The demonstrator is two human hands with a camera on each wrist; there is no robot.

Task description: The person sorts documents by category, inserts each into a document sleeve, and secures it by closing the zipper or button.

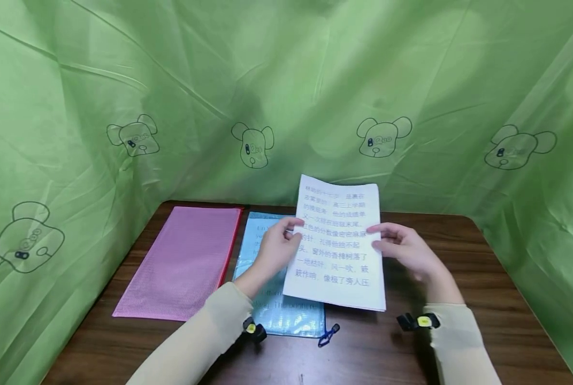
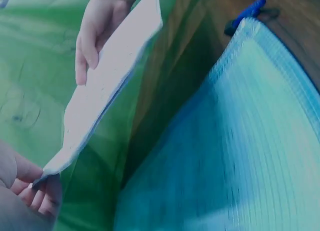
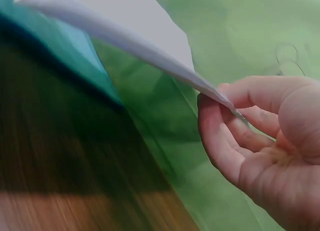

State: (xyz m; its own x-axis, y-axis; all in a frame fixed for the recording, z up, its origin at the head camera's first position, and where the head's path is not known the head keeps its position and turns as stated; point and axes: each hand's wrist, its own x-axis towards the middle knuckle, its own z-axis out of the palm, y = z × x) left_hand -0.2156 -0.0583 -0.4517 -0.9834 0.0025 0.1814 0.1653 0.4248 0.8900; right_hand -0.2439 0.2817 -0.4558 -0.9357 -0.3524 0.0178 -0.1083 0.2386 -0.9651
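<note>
A small stack of white printed sheets (image 1: 334,251) is held up above the table, its printed side toward the head camera. My left hand (image 1: 277,246) pinches the stack's left edge, and my right hand (image 1: 406,248) pinches its right edge between thumb and fingers. From the right wrist view, the sheets' edge (image 3: 150,56) runs into the grip of my right hand (image 3: 265,131). Beneath the sheets lies a blue mesh zipper pouch (image 1: 286,318), partly covered by them and by my left arm; printed text shows through it. A dark blue zipper pull (image 1: 328,335) sticks out at its near right corner.
To the left of the blue pouch, a pink mesh zipper pouch (image 1: 180,256) with a red edge lies flat on the dark wooden table (image 1: 479,267). Green curtain fabric (image 1: 286,96) with mouse-like drawings hangs behind the table and at both sides.
</note>
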